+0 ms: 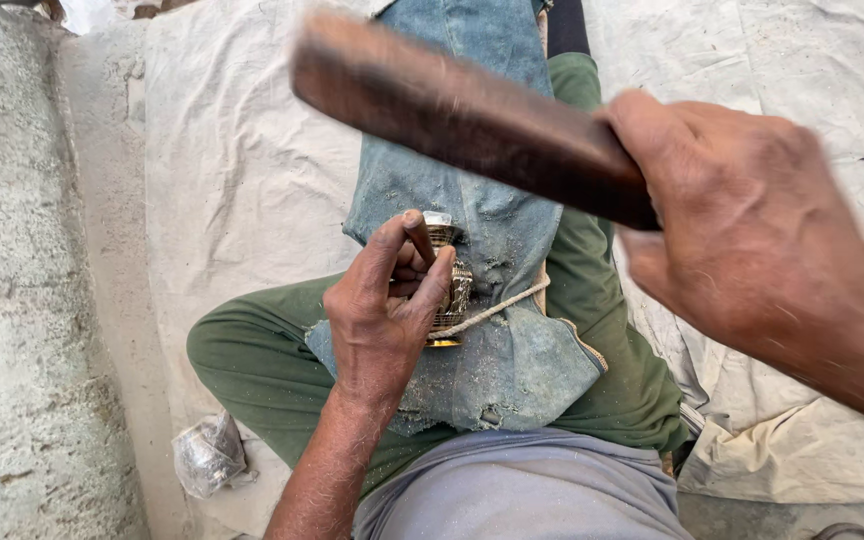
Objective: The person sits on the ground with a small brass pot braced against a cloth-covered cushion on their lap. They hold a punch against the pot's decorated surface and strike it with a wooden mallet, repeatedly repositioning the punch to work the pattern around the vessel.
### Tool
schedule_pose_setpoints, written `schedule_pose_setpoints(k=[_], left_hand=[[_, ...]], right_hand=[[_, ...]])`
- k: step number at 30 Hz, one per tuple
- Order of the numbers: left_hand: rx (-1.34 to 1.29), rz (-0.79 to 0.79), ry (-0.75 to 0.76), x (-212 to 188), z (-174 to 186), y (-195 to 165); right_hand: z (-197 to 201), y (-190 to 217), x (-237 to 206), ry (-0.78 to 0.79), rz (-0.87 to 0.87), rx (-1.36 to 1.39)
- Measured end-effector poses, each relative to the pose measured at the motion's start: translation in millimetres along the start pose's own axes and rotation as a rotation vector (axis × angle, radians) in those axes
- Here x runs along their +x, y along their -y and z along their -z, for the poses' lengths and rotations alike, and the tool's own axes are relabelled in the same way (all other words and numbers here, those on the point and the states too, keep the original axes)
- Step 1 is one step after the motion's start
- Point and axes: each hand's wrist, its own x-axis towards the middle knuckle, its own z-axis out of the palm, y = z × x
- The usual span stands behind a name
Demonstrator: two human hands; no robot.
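Observation:
My left hand (384, 305) grips a thin dark chisel (418, 236) with its tip set on a small ornate brass piece (449, 290). That piece rests on a worn blue denim cloth (492, 340) spread over my crossed legs in green trousers (252, 360). A light cord (497, 308) runs from the brass piece across the cloth. My right hand (742, 220) is raised high, closed around a thick dark wooden baton (462, 115), blurred, above the chisel.
A pale canvas sheet (242, 170) covers the floor under me. Rough concrete (22, 300) runs along the left. A small crumpled plastic bag (209, 455) lies by my left knee. Folded canvas (802, 450) bunches up at the right.

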Motion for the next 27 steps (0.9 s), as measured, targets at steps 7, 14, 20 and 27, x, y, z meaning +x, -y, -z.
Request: schedule_pose_setpoints(k=[7, 14, 20, 27], left_hand=[[-0.014, -0.009, 0.003, 2, 1, 0], [-0.002, -0.023, 0.037, 2, 1, 6], [-0.019, -0.024, 0.011, 3, 0, 4], [-0.017, -0.035, -0.003, 4, 1, 1]], right_hand=[[-13, -15, -12, 0.185, -0.072, -0.216], [-27, -30, -26, 0.262, -0.25, -0.15], [-28, -33, -29, 0.096, -0.274, 0.082], [-36, -36, -31, 0.064, -0.151, -0.014]])
